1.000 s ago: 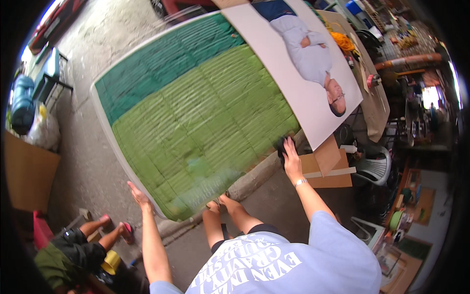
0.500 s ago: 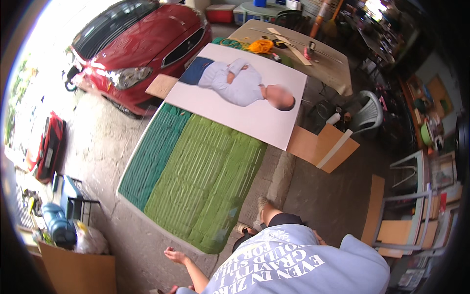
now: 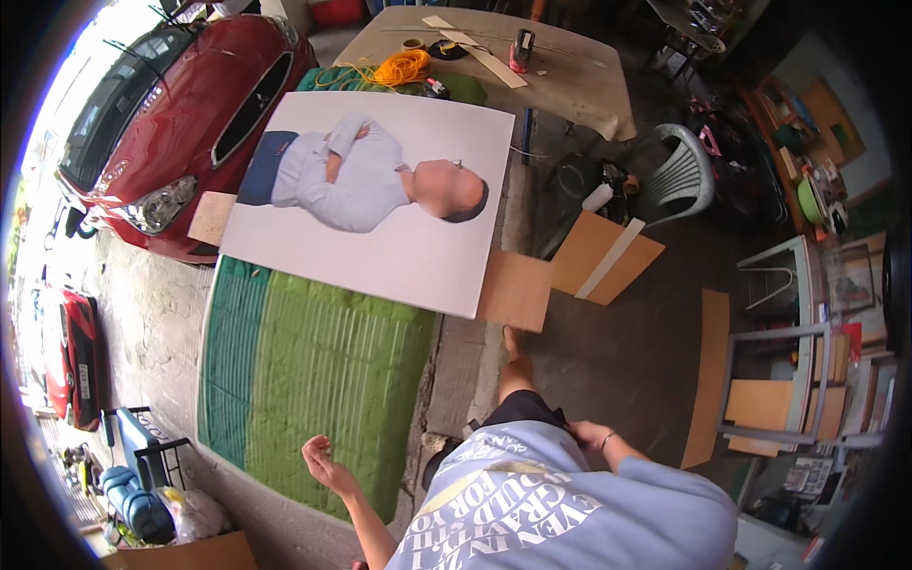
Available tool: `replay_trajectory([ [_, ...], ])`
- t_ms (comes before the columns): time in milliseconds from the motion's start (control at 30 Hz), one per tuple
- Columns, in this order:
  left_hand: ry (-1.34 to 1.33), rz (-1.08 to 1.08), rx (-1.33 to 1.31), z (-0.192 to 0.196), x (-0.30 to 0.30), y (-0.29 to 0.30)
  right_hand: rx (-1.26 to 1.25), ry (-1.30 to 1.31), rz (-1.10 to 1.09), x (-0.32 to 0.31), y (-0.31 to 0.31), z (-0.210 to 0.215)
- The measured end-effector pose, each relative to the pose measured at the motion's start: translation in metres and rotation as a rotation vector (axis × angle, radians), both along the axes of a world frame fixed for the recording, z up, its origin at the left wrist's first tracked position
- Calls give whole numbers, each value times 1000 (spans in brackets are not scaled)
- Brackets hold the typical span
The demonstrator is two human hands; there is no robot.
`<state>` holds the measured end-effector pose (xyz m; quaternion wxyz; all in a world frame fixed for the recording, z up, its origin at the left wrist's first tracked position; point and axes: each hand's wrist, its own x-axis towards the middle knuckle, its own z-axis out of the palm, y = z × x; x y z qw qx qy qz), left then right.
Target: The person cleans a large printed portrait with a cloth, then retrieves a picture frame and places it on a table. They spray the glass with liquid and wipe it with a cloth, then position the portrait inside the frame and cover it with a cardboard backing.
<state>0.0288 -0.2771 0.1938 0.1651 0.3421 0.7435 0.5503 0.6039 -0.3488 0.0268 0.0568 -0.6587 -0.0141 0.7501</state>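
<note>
Over the near edge of the green mat, left hand raised, palm up, fingers loosely curled and slightly apart, holding nothing. It hangs above the mat's near right corner, not touching it. Right hand rests at the person's hip, against the dark shorts; a band sits on the wrist. Fingers partly hidden by the shirt, so cannot tell whether spread or closed.

Mat lies flat on the concrete floor, ribbed surface, darker green strip along its left side. Its far edge is overlapped by a large white poster printed with a figure in a pale shirt. Poster lies tilted, its right corner resting on a brown board.

A bare foot stands just right of the mat, near the board. Red car sits beyond the poster's far left corner. Table at the far side carries an orange cord. Grey plastic chair right of the table.
</note>
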Motion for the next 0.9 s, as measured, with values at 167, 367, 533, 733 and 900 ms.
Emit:
replay_trajectory([
  [167, -116, -49, -197, -17, 132, 110, 759, -1154, 545, 176, 293, 7],
  [367, -340, 26, -436, -47, 250, 174, 1193, -1305, 791, 331, 689, 52],
  [533, -430, 74, -647, -63, 289, 182, 1105, -1607, 985, 399, 916, 128],
  [733, -772, 343, -544, -94, 318, 208, 1357, -1156, 773, 267, 900, 132],
  [900, -879, 343, -449, -106, 318, 220, 996, -34, 168, 70, 681, 65],
])
